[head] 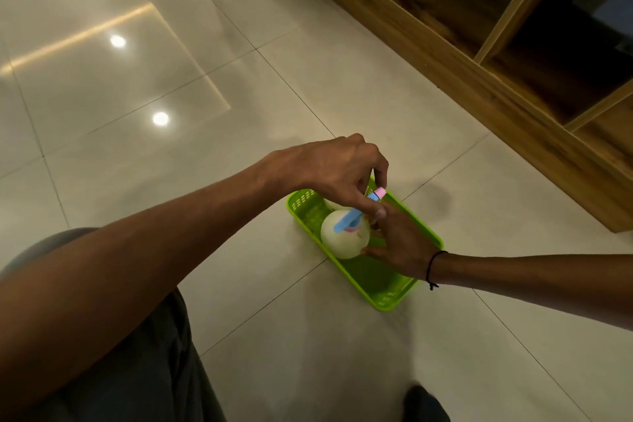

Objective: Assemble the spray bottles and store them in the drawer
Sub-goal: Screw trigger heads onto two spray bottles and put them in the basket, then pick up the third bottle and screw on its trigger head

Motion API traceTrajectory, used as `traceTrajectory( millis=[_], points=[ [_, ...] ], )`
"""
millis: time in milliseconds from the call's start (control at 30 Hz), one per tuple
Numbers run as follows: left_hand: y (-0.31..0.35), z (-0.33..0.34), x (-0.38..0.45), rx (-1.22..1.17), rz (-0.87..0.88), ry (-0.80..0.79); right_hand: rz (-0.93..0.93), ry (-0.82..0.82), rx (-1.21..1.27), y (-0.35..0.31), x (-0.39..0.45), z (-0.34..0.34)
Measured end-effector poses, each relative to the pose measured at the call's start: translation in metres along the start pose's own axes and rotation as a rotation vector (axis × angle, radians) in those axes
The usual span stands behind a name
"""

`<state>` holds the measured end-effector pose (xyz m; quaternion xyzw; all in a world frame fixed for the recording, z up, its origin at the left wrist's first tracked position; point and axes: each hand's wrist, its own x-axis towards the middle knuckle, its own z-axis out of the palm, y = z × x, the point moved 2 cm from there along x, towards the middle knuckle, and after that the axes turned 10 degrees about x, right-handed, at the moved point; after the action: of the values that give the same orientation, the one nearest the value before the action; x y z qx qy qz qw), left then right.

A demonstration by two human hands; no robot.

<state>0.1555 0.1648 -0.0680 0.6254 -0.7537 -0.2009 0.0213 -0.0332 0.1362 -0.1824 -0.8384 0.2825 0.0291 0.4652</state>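
so the tray (383, 288) is bright lime green with little slotted rows at its ends; the bottle (342, 243) in it is plain white; its spray head (356, 214) is light blue with a pink tip and pink collar; floor (308, 79) is glossy beige tile with thin dark grout lines; the shelf unit (479, 55) is brown woodgrain with paler edges; black cord (432, 269) on one wrist

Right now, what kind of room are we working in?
Probably a home room, working at floor level: glossy floor tiles, a wooden cabinet with open compartments, and a green basket set on the floor holding the spray bottle.
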Motion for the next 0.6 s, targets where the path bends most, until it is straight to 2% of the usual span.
traceTrajectory(
  millis=[200,367,600],
  points=[
    [0.014,-0.014,0.019,-0.011,0.013,0.059,0.025,0.122,-0.094,0.007,-0.011,-0.02],
    [0.029,-0.012,0.047,0.047,-0.033,0.121,0.011,0.221,-0.059,0.001,-0.02,-0.046],
    [0.068,0.001,0.09,0.052,-0.004,0.048,0.048,0.372,0.0,0.017,-0.044,-0.08]
  ],
)
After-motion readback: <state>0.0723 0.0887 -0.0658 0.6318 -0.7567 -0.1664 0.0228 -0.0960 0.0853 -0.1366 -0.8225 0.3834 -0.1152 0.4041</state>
